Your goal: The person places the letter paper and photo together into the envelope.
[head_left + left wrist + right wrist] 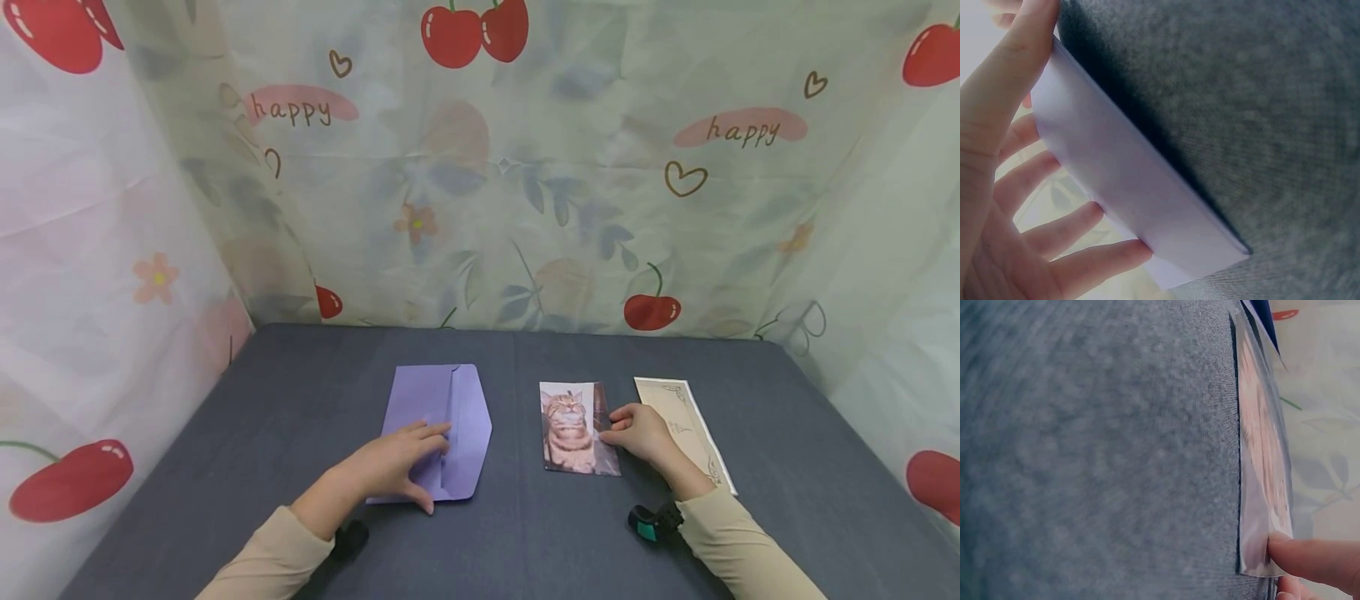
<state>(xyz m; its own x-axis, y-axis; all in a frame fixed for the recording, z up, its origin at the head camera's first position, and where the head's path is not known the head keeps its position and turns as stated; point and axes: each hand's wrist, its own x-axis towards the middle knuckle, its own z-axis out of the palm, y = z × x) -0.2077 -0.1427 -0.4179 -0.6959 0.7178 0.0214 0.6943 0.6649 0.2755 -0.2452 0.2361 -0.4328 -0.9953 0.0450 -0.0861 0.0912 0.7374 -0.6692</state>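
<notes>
A purple envelope [438, 429] lay flat on the grey worktop [300, 392], left of centre, its flap opened out toward the right. The left hand [393, 462] rested on the envelope's near half, fingers [1022, 187] straight and spread, pressing the paper down, with the thumb at the near edge (the left wrist view showed those fingers spread loosely over the pale purple paper, not curled round it).

Just right of centre lay a photograph of a ginger cat [576, 427], apart from the envelope and face up. The right hand [637, 433] sat at the photo's right edge, its fingers bent with the tips on that edge; in the right wrist view one fingertip [1310, 559] touched the corner of the print, which lay against the cloth. Whether the thumb pinched it from below could not be told.

A cream card with a drawn border [686, 429] lay just beyond the right hand, partly under the wrist. Cherry-printed curtains [525, 167] enclosed the worktop on three sides.
</notes>
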